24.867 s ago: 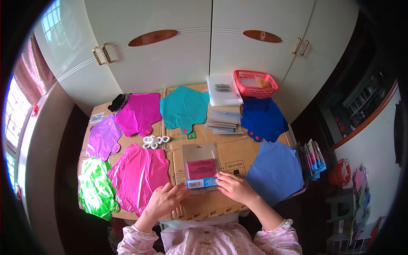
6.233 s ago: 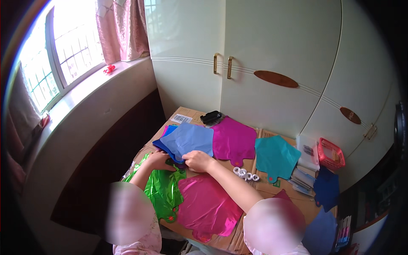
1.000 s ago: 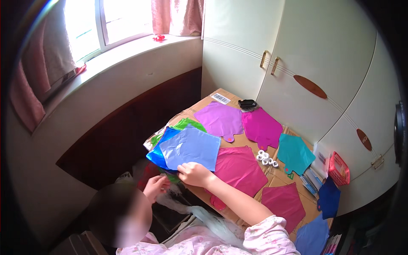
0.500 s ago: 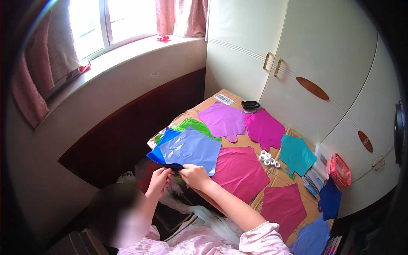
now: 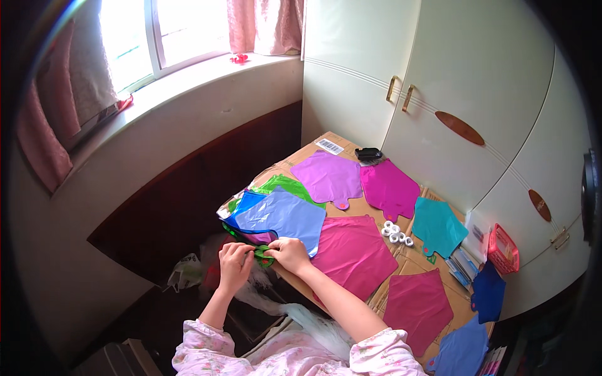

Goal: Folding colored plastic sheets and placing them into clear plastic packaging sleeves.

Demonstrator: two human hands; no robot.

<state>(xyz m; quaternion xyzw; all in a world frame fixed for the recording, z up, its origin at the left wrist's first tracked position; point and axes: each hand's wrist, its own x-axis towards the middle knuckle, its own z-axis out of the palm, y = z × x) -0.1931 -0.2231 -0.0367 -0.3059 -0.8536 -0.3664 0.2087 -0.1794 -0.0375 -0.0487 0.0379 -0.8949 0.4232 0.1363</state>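
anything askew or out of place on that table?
Mostly tidy: foil balloons lie flat, singly. One odd spot: at the near-left corner, the blue balloon sits askew on a bunched stack, with green foil poking out beneath and overhanging the edge. Both hands, left hand and right hand, pinch the green tail there.

green foil balloon (image 5: 282, 183) mostly hidden, perhaps
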